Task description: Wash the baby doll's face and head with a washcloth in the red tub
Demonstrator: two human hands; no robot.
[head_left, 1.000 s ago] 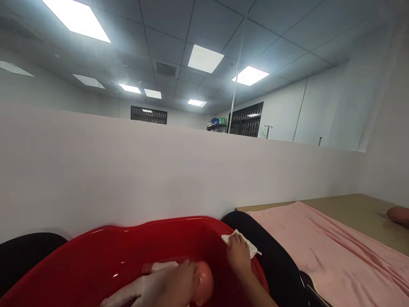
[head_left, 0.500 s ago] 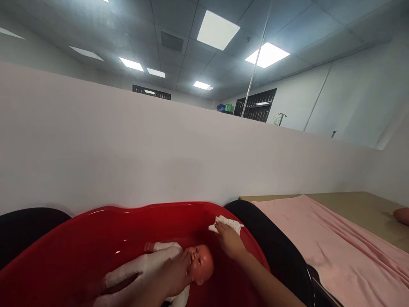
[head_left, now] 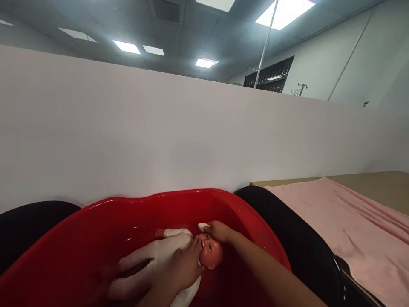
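Observation:
A baby doll (head_left: 172, 249) in white clothing lies on its back in a red tub (head_left: 105, 221), its head toward the right. My left hand (head_left: 189, 265) lies across its upper chest, the fingers at its chin and jaw and the thumb by its neck. Beside the far side of the doll's head (head_left: 211, 251), my right hand (head_left: 217, 231) pinches a white cloth (head_left: 202, 226), much of it hidden by the fingers. A small yellow bit shows at the fingertips. The doll's lower legs look dim under what seems to be water.
Black rounded surfaces flank the tub, one on the left (head_left: 35, 226) and one on the right (head_left: 287, 226). Further right a pink towel (head_left: 345, 217) is spread over a tan surface (head_left: 377, 183). A pale partition (head_left: 179, 136) stands right behind the tub.
My right hand has brought the cloth from the tub's right inner wall leftward to the doll's head. My left hand stays at the doll's chin and neck. The view has tilted down.

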